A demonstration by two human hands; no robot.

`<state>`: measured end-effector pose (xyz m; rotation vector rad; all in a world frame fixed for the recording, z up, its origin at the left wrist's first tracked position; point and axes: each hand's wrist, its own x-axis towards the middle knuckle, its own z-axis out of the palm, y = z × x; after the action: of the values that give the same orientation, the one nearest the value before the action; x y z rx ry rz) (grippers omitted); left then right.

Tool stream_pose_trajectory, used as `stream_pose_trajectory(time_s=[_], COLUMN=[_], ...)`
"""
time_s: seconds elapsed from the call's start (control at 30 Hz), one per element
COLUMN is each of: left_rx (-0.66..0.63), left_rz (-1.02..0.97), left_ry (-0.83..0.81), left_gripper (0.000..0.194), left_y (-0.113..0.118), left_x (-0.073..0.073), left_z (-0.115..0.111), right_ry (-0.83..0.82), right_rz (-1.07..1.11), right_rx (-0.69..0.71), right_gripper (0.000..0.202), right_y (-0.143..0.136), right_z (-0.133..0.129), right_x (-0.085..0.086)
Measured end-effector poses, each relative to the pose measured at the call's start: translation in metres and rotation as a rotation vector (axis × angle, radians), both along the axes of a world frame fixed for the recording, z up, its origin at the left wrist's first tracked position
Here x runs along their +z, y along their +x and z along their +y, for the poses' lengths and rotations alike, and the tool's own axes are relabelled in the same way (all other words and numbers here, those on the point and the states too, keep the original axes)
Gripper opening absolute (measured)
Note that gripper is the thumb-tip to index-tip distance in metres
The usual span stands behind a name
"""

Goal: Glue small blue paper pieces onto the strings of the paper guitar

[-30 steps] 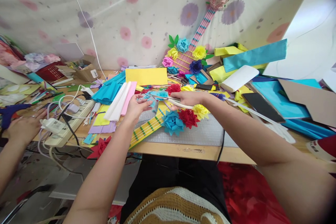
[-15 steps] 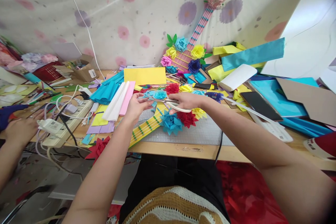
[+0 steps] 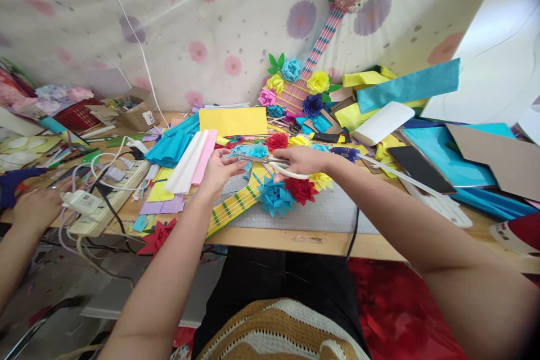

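White-handled scissors [image 3: 291,172] are in my right hand [image 3: 298,161], their blades pointing left toward my left hand [image 3: 223,171]. The fingers of my left hand are pinched together near the blade tips; what they hold is too small to make out. Just behind the blades is a light blue paper flower [image 3: 257,150]. Below the hands lies a yellow paper guitar [image 3: 236,206] with green bars and white strings, on a grey cutting mat [image 3: 329,217]. A large blue flower [image 3: 275,196] and a red flower [image 3: 301,191] sit on its body.
A pink flower-covered guitar [image 3: 319,48] leans on the wall. Coloured paper [image 3: 233,121], a power strip [image 3: 105,202] with cables, a glue gun [image 3: 345,153] and a phone [image 3: 421,170] crowd the table. Another person's hand [image 3: 36,208] rests at the left.
The scissors have turned slightly in my right hand, and their blades now show between my hands. The other person's hand at the left has shifted slightly.
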<state>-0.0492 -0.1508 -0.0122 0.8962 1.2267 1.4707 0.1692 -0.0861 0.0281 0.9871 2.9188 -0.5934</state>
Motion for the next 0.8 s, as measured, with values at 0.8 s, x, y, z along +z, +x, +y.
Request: stream_pose_trajectory(time_s=[0.8], left_rx=[-0.024], left_rz=[0.07], left_ry=[0.021], left_gripper=[0.053], left_y=[-0.0012], left_x=[-0.003], left_z=[0.0029], right_ry=[0.19], right_rz=[-0.044], right_rx=[-0.02], right_gripper=[0.046], right_y=[-0.0029], right_z=[-0.0015], right_x=[-0.0012])
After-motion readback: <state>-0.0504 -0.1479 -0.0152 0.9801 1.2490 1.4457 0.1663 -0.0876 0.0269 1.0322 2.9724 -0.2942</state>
